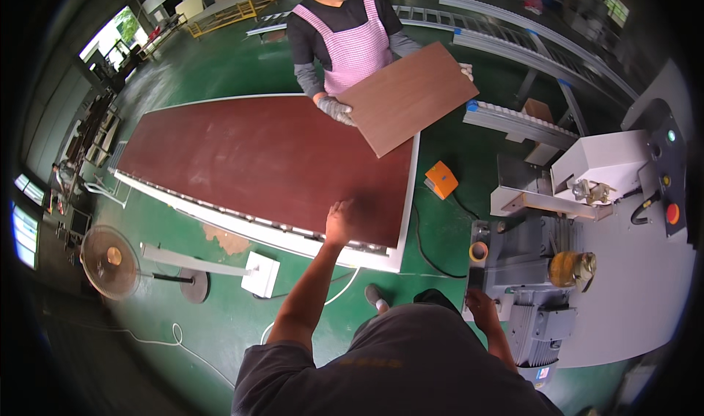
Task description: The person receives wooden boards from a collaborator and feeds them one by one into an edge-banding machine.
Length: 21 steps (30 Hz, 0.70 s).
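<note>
My left hand (339, 224) reaches over the near right part of a long table with a dark red top (242, 144). Its fingers point away from me, loosely apart, and nothing shows in them. A dark shadow falls beside that hand. Down at my right side, my right hand (481, 307) is at the edge of a grey machine (517, 262); its fingers are too dark and bent to make out. Across the table a co-worker in a pink checked apron (356, 53) holds a brown rectangular board (414, 97) tilted, with gloved hands (336, 110).
An orange foot pedal (441, 180) and its cable lie on the green floor right of the table. On the machine are a tape roll (478, 251) and a red button (673, 213). A fan (110, 262) stands left; a roller conveyor (513, 45) runs behind.
</note>
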Available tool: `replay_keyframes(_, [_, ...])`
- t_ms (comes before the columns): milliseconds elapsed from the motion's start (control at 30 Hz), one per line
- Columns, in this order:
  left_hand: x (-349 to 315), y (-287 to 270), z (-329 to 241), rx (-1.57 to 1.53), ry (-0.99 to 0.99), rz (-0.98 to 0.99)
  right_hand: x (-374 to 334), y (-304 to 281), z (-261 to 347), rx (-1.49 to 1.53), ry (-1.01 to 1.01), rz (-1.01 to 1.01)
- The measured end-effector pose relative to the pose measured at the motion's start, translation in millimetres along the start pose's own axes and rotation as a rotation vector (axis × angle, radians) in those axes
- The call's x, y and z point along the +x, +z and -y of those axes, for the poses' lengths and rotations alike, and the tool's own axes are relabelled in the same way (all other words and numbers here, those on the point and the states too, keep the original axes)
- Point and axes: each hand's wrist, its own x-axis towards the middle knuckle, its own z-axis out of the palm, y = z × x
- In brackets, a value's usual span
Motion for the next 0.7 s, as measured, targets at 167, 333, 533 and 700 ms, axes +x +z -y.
replay_keyframes(167, [34.2,63.1,13.9,0.131,-0.143,0.001,22.2,10.7,-50.5,-0.212,0.067,-0.144])
replay_keyframes(333, [19.9,60.9,31.1,-0.681,-0.43,-0.198,79.4,18.3,-3.5,0.003,0.055,-0.035])
replay_keyframes(533, [55.9,-24.3,-30.8,-0.666,-0.377,-0.489,180.3,4.9,17.3,0.051,-0.099,0.03])
replay_keyframes(700, [95.4,-90.2,-116.3,-0.36,-0.063,-0.581,224.0,-1.2,33.7,0.055,-0.275,-0.005])
